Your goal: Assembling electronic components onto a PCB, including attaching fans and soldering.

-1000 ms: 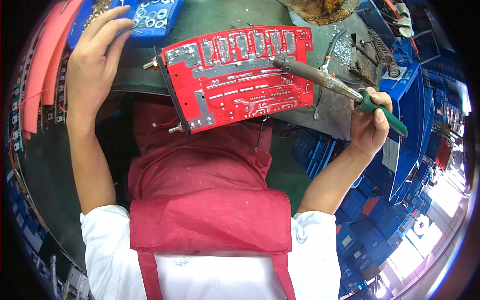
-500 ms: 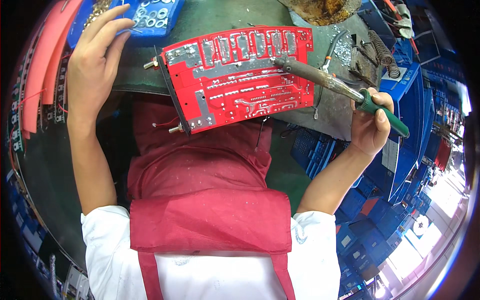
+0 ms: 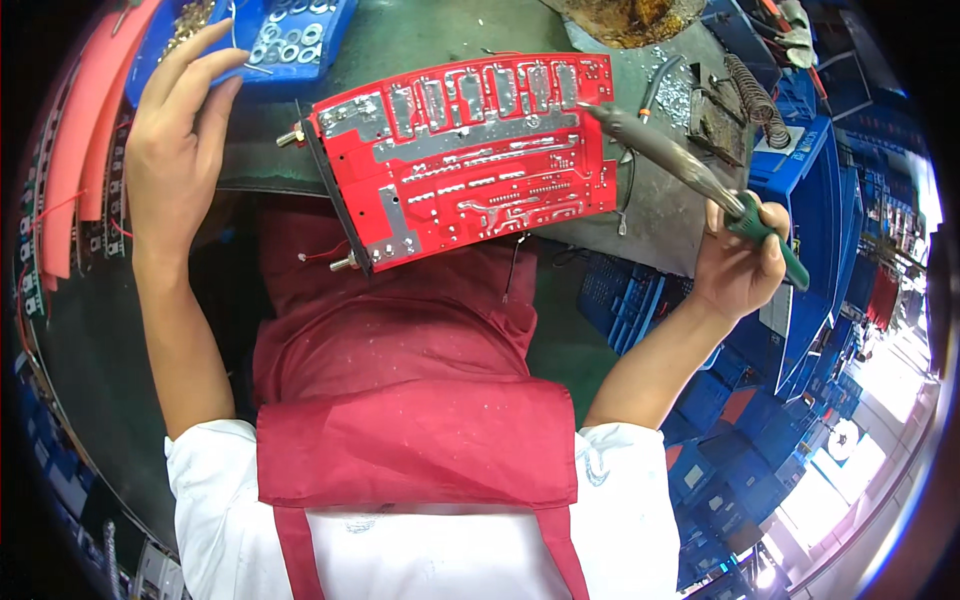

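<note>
A red circuit board point(image 3: 385, 165) lies with its soldered side up, silvery solder tracks and pads across it. Along its left end runs a dark panel point(image 3: 335, 195) with metal connectors. In my right hand point(image 3: 740, 265) is a soldering iron point(image 3: 675, 155), gripped by its green handle. Its dark tip is over the board's upper right part; whether it touches cannot be told. My left hand point(image 3: 180, 150) is raised left of the board, its bent fingers around a thin silvery solder wire point(image 3: 258, 69), near the blue parts tray.
The blue tray point(image 3: 290, 80) holds washers and brass-coloured small parts. Pliers point(image 3: 655, 90), a coiled spring stand point(image 3: 755, 100) and a crusted brown bowl point(image 3: 635, 15) are at the far right. Red strips point(image 3: 85, 130) lie at the left; blue bins point(image 3: 630, 305) stand right.
The soldering iron's tip has shifted right across the board, from the solder band toward its upper right edge. My left hand has moved slightly left and down, the solder wire still with it.
</note>
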Tool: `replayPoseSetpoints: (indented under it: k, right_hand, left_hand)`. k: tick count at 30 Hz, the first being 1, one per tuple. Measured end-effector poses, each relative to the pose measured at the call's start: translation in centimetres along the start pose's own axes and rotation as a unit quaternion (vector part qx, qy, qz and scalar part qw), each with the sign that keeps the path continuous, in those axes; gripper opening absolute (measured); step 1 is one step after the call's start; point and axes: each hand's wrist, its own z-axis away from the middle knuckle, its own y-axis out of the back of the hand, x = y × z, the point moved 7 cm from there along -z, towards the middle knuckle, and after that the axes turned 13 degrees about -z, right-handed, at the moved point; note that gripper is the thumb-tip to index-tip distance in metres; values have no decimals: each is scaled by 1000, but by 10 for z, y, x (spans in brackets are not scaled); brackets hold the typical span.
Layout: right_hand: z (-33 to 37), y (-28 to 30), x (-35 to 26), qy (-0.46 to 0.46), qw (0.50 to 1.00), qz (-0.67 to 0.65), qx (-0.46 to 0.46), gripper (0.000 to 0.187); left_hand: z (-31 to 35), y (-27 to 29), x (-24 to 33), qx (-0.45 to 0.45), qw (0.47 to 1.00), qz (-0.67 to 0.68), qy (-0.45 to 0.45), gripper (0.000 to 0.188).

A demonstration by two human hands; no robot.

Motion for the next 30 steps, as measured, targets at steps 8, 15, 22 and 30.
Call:
replayPoseSetpoints:
  k: [8,15,22,30]
  right_hand:
    - [61,66,-45,132,957,-82,246,31]
    - [86,98,-11,62,904,-322,276,56]
    - [83,87,6,30,877,-378,296,64]
    - [72,68,1,-66,959,71,268,34]
  left_hand:
    - [4,-2,8,75,997,29,19,20]
    - [22,-13,13,76,994,66,44,24]
    - [33,-13,7,63,995,66,47,23]
    - [46,-1,14,65,991,86,81,23]
